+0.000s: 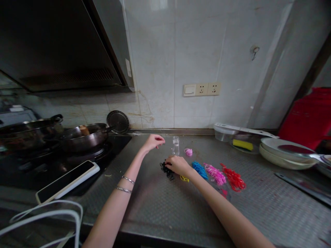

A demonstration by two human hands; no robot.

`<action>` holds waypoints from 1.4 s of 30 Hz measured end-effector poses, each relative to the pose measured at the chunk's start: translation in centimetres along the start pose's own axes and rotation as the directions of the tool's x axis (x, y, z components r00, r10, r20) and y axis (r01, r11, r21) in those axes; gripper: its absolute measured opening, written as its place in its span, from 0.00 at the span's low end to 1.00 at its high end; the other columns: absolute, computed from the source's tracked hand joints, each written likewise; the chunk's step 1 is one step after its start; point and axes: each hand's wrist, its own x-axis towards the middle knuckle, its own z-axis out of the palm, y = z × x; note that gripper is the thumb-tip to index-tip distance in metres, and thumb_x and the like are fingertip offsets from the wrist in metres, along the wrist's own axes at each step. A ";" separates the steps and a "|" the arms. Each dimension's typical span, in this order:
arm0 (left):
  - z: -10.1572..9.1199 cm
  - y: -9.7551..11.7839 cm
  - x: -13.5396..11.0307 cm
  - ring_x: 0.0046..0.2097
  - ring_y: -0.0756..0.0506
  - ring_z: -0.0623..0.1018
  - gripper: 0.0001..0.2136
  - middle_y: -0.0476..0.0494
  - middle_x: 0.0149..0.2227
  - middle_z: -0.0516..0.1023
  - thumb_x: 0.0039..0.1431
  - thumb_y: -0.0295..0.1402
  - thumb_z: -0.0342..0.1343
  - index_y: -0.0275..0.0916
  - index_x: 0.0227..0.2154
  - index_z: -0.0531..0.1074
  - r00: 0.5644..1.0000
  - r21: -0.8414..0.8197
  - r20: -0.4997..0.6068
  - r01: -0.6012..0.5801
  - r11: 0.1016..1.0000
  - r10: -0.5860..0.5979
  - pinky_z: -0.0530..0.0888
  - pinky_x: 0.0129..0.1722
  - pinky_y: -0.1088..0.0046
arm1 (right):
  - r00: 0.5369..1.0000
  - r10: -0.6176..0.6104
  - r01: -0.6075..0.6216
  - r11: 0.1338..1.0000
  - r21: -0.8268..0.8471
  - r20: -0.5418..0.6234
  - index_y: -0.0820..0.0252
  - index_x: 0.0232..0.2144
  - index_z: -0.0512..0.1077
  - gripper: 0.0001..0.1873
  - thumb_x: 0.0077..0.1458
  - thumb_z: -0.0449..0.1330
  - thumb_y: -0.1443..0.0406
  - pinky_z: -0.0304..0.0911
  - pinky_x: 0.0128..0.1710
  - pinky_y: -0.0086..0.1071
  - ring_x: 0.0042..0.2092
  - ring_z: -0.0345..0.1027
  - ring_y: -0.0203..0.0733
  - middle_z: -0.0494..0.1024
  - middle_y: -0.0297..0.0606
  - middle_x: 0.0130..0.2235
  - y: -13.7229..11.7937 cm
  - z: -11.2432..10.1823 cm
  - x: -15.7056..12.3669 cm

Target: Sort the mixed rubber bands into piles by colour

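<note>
My left hand (154, 141) hovers above the metal counter to the left of a small clear bottle (176, 146). Its thumb and fingers are pinched together; anything between them is too small to name. My right hand (179, 165) is down at a loose pile of black rubber bands (168, 173), with its fingertips closed on the pile's edge. The bottle stands upright, open at the top, just behind the right hand. Beside it lies a pink cap (188, 152). Near my right wrist are yellow bands (184, 178), blue bands (200, 170), pink bands (215, 174) and red bands (234, 177).
On the left, a pan (84, 137) sits on the stove, with a phone-like device (66, 181) and white cable (69, 212) in front. At right are a plastic container (224, 132), yellow sponge (242, 144), stacked bowls (281, 156) and a long dark utensil (302, 187).
</note>
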 end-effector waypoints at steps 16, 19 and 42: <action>3.7 2.7 6.7 0.30 0.51 0.71 0.10 0.42 0.28 0.76 0.43 0.32 0.58 0.30 0.28 0.76 0.993 -0.026 -0.070 -0.098 0.995 0.096 0.66 0.31 0.76 | 1.000 -0.025 0.025 0.999 -0.042 0.006 0.54 0.40 0.71 0.14 0.56 0.47 0.62 0.60 0.36 0.27 0.40 0.68 0.39 0.73 0.39 0.40 -0.1 0.1 -0.1; 4.2 2.2 6.8 0.31 0.50 0.71 0.10 0.43 0.28 0.76 0.43 0.33 0.57 0.31 0.28 0.76 0.993 -0.032 -0.069 -0.098 0.995 0.095 0.66 0.33 0.75 | 1.000 -0.024 0.024 0.998 -0.051 0.015 0.55 0.40 0.71 0.14 0.56 0.47 0.62 0.60 0.36 0.27 0.40 0.68 0.40 0.73 0.40 0.40 -0.1 0.0 -0.1; 7.5 -2.1 3.6 0.37 0.50 0.71 0.19 0.41 0.35 0.73 0.37 0.25 0.63 0.28 0.36 0.69 0.992 -0.229 0.112 0.075 0.971 -0.051 0.68 0.41 0.72 | 0.997 -0.057 0.056 0.998 -0.027 -0.052 0.56 0.38 0.71 0.14 0.56 0.47 0.63 0.60 0.36 0.28 0.41 0.67 0.41 0.73 0.39 0.40 0.1 0.5 0.0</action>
